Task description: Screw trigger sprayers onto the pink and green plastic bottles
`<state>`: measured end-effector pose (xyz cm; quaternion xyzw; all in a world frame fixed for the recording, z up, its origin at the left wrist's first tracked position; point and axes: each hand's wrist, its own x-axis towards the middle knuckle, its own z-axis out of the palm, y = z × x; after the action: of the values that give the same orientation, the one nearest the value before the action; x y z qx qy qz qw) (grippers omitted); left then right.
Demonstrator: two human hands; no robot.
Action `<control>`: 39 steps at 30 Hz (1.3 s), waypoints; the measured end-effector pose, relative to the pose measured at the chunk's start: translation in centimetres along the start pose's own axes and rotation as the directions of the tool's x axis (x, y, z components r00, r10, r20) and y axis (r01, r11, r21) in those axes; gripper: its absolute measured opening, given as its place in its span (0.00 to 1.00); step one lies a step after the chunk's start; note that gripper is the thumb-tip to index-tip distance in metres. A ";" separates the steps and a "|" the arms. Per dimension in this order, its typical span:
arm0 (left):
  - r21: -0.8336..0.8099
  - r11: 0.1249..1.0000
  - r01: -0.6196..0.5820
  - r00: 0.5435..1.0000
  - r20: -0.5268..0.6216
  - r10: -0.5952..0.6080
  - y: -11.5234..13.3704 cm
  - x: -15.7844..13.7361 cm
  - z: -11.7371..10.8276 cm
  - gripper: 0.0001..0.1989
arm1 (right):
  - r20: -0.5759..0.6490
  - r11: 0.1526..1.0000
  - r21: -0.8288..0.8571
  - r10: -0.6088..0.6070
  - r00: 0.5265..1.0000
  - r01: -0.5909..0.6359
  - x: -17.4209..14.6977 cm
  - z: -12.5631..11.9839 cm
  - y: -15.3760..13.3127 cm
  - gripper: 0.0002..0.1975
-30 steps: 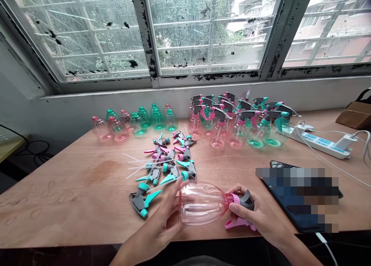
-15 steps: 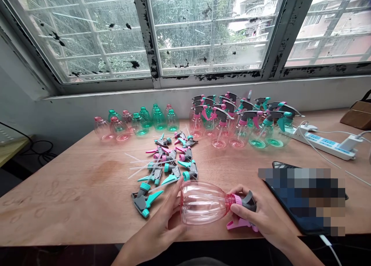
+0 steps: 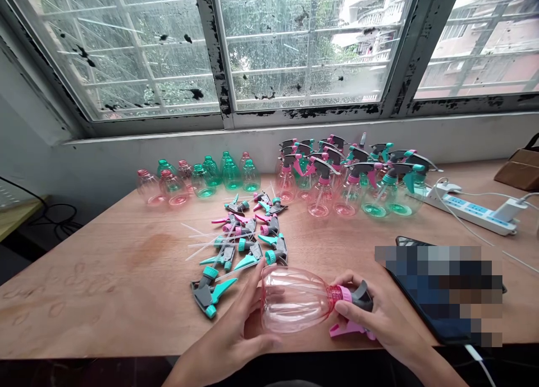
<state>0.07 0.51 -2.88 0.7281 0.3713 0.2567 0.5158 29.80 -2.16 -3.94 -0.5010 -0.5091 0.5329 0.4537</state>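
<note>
A clear pink spray bottle (image 3: 295, 300) lies on its side in the air near the table's front edge, its base to the left. My left hand (image 3: 240, 319) is curved around the base end, fingers behind it and thumb below. At the neck, my right hand (image 3: 370, 314) pinches the pink collar of the grey-and-pink trigger sprayer head (image 3: 361, 297), whose pink trigger points toward me. Just left of the bottle, several loose sprayer heads (image 3: 248, 246) with thin straws lie in a pile. One teal-and-grey sprayer head (image 3: 208, 291) is closest to my left hand.
Several open pink and green bottles (image 3: 231, 176) stand at the back left. At the back right, several bottles with sprayer heads (image 3: 347, 196) stand close together. A tablet (image 3: 438, 297) lies at the right, with a power strip (image 3: 475, 207) and cables behind it. A brown bag (image 3: 520, 165) sits far right.
The bottle's base end has dipped slightly and my left thumb has shifted a little to the right under it. My right hand stays at the collar.
</note>
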 end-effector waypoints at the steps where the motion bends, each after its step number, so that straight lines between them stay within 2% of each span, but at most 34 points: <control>1: 0.001 1.000 0.012 1.000 0.001 -0.012 0.1 0.0 -0.1 0.50 | 0.011 1.000 0.008 -0.006 1.000 0.006 0.0 0.0 0.0 0.20; 6: 0.043 0.999 0.003 1.000 0.021 -0.004 0.3 0.0 -0.1 0.46 | 0.024 1.000 -0.011 0.016 1.000 -0.016 -0.1 -0.1 0.0 0.20; 10: 0.070 0.997 -0.016 1.000 -0.013 0.017 0.1 -0.1 0.2 0.42 | 0.019 0.999 0.007 0.039 0.999 -0.040 -0.1 -0.1 0.2 0.20; 15: 0.096 0.995 0.017 1.000 -0.014 -0.016 0.1 -0.2 0.0 0.48 | 0.029 0.997 0.072 0.017 0.999 -0.019 0.0 0.0 0.3 0.20; 23: 0.102 0.994 -0.036 0.999 0.000 0.037 0.2 -0.1 0.1 0.42 | 0.040 0.996 0.094 0.008 0.999 -0.011 -0.1 0.0 0.0 0.18; 28: 0.063 0.998 0.003 1.000 0.013 -0.004 0.2 -0.2 -0.1 0.50 | 0.032 0.997 0.081 -0.011 0.999 0.008 0.0 0.1 0.1 0.18; 34: 0.142 0.990 -0.008 1.000 -0.005 0.009 -0.1 -0.2 -0.1 0.45 | 0.041 0.999 0.031 0.006 0.999 -0.008 -0.1 -0.2 0.3 0.18; 39: 0.109 0.994 -0.013 1.000 0.000 0.013 0.1 -0.2 0.0 0.47 | 0.049 0.998 0.056 0.012 0.999 -0.014 0.0 -0.2 0.3 0.19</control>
<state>-0.02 0.30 -2.80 0.7575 0.3802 0.2395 0.4736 29.98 -2.18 -4.23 -0.4781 -0.5016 0.5621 0.4516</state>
